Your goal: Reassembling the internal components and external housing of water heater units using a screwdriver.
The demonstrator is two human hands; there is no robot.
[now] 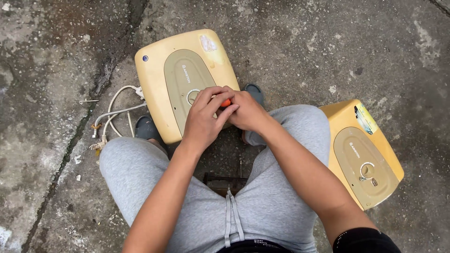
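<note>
Gripping a small orange-handled tool (226, 102), the right hand (247, 112) has its fingers clenched round the handle, of which only a sliver of orange shows between the two hands; the tool sits right over the round dial (191, 97) on the near heater (183, 79), though its tip is hidden and I cannot tell whether it touches the dial; the left hand (204, 118) lies just beside and partly over the right, its fingers (212, 96) bent and pressed down on the heater's face at the dial, with nothing seen inside them.

The near heater is a yellowed, rounded box lying flat on the concrete floor (365, 51), its olive-grey oval panel facing up, a small blue dot near one corner and a torn, pale sticker near another; it lies between the person's feet, with a dark sandal (146, 127) at its left edge and another (254, 92) at its right; both knees, in grey trousers (262, 201), frame the hands from below.

Left of the heater, a white cable (123, 96) and a grey braided hose (117, 112) with metal ends trail on the floor, touching the heater's side; a thin nail-like bit of metal (89, 101) lies further left, near a crack.

A second heater (363, 152) of the same kind lies to the right, just beyond the right knee, panel up.
</note>
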